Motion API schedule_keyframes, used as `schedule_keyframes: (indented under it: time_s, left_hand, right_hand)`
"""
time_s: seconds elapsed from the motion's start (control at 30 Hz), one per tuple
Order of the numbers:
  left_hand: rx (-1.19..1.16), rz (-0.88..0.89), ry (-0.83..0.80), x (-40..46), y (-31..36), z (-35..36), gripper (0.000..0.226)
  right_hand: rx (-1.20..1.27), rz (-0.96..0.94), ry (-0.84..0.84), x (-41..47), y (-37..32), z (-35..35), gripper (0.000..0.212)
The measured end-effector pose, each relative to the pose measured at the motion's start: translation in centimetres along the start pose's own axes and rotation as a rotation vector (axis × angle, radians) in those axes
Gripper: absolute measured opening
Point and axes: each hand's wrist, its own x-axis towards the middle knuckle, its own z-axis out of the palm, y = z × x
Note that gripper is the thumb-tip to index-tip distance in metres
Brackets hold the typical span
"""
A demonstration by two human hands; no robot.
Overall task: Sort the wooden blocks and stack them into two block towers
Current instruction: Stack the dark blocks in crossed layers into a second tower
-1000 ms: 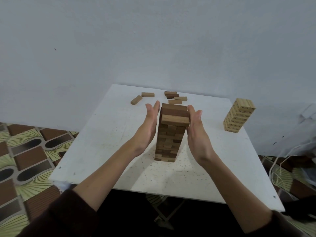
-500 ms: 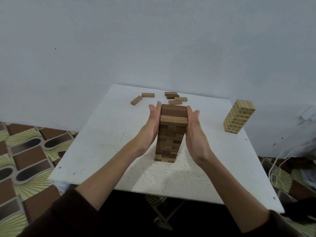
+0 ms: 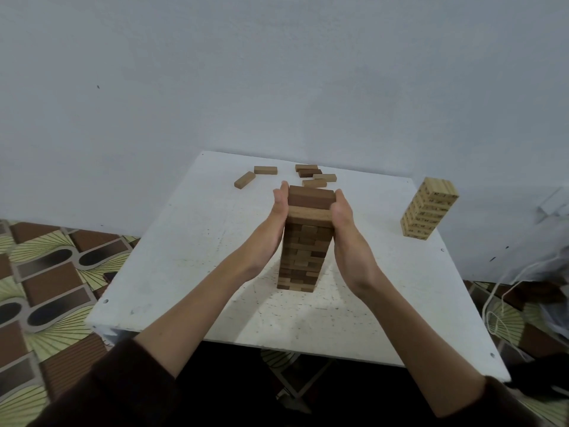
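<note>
A tall tower of dark brown wooden blocks (image 3: 303,251) stands in the middle of the white table (image 3: 191,241). My left hand (image 3: 274,223) presses flat against the tower's left side near the top. My right hand (image 3: 346,223) presses flat against its right side, fingers straight. A shorter tower of pale printed blocks (image 3: 429,208) stands at the table's right edge. Several loose brown blocks (image 3: 314,176) lie at the far side of the table, with two more blocks (image 3: 255,175) to their left.
A plain grey wall runs right behind the table. Patterned floor tiles (image 3: 46,272) show at the left. White cords (image 3: 505,297) and dark clutter lie on the floor at the right. The table's front edge is near my forearms.
Both hands have closed in from a small gap on each side until the palms press the top blocks of the dark tower, which now look squared up.
</note>
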Motion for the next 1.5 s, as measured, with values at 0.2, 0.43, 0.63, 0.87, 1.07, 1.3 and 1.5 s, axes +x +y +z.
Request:
schedule_keyframes:
  time_s: [0.2, 0.43, 0.63, 0.87, 1.07, 1.3, 1.5]
  left_hand:
    - [0.133, 0.073, -0.012, 0.7, -1.2, -2.0, 0.109]
    - [0.159, 0.064, -0.052, 1.8, -1.0, -3.4, 0.105]
    - [0.146, 0.072, -0.071, 2.0, -1.0, -3.3, 0.099]
    - [0.14, 0.071, -0.056, 2.0, -1.1, -3.2, 0.1]
    - [0.142, 0.083, -0.047, 2.0, -1.0, -3.3, 0.099]
    - [0.135, 0.094, -0.056, 1.9, -1.0, -3.2, 0.102]
    - [0.049, -0.025, 0.017, 1.6, -0.3, -1.8, 0.127]
  right_hand:
    - [-0.122, -0.071, -0.074, 0.9, -0.4, -2.4, 0.091]
    - [-0.266, -0.098, -0.153, 2.2, -0.8, -3.7, 0.104]
    - [-0.266, -0.097, -0.158, 2.5, -0.8, -3.6, 0.1]
    - [-0.27, -0.105, -0.151, 2.6, -0.9, -3.5, 0.098]
    - [-0.264, -0.106, -0.16, 2.6, -0.8, -3.6, 0.094]
    - [-0.246, -0.101, -0.15, 2.6, -1.0, -3.5, 0.09]
    - [-0.135, -0.066, -0.079, 1.1, -0.9, -2.0, 0.082]
